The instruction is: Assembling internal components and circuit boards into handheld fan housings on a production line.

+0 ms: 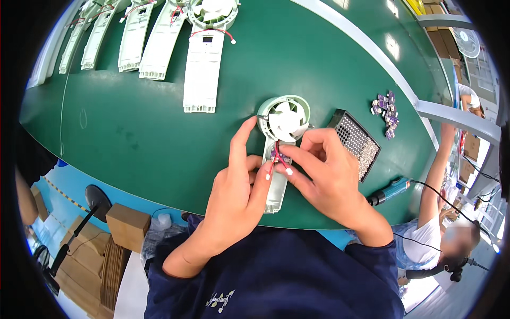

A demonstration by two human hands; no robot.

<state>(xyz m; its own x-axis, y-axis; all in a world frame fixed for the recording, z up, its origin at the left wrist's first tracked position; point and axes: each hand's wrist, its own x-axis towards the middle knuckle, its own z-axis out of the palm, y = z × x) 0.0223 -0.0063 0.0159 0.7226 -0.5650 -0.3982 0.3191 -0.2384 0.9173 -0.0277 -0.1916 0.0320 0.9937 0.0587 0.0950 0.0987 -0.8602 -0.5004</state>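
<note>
A pale green handheld fan half-shell (pixel 273 195) lies on the green table before me, its round head with white blades (pixel 286 120) pointing away. My left hand (pixel 237 183) grips its handle from the left; the index finger reaches up beside the head and the thumb lies over the handle. From the right, my right hand (pixel 332 173) is closed, thumb and index finger at the red and black wires (pixel 278 154) that end in a white plug. Beneath these fingertips sits a small purple circuit board (pixel 281 158), partly hidden.
Several similar fan shells (pixel 202 74) lie along the far left. Right of my hands are a black tray (pixel 353 143) of small screws, a pile of purple boards (pixel 388 112) and a teal electric screwdriver (pixel 392 190) with a cord. Another person (pixel 425 239) sits at the right.
</note>
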